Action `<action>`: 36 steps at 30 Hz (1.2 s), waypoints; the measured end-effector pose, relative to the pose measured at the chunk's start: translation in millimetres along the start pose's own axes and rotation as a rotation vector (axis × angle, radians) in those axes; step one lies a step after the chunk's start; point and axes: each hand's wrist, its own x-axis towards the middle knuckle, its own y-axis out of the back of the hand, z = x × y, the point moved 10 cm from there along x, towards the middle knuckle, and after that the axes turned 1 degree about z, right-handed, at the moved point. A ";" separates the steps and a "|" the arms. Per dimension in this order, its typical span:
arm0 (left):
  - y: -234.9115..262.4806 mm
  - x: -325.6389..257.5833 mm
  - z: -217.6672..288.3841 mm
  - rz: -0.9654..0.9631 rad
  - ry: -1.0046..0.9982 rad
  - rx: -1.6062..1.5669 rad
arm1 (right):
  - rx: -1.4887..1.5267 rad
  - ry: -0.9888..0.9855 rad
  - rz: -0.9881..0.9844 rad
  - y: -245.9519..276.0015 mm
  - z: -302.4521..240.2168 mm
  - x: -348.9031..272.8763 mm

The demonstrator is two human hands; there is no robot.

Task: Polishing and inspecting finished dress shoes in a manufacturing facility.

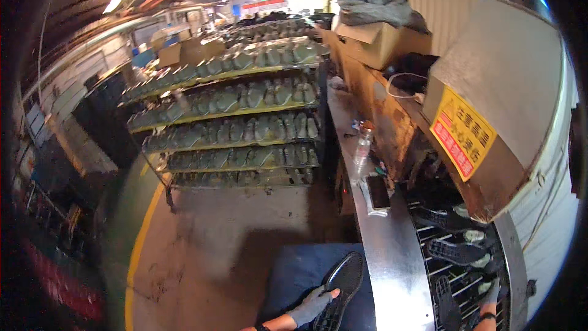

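One black sole [346, 273] was held by the left hand [309, 307], its length pointing far and slightly right, while the right hand [492, 295], grip unclear, was right of another sole [446, 300].

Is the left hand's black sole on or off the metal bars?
Off: the left hand holds the black sole; the metal ledge separates it from the bars.

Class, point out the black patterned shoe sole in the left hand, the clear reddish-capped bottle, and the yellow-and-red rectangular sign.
Shoe sole [346, 276]: head view, patterned face.
Bottle [362, 148]: head view, middle of body.
Sign [463, 133]: head view, centre of face.
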 end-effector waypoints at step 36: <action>-46.7 57.4 123.8 -0.107 -0.730 0.455 | -0.145 -0.517 -0.457 -592.9 156.0 -293.4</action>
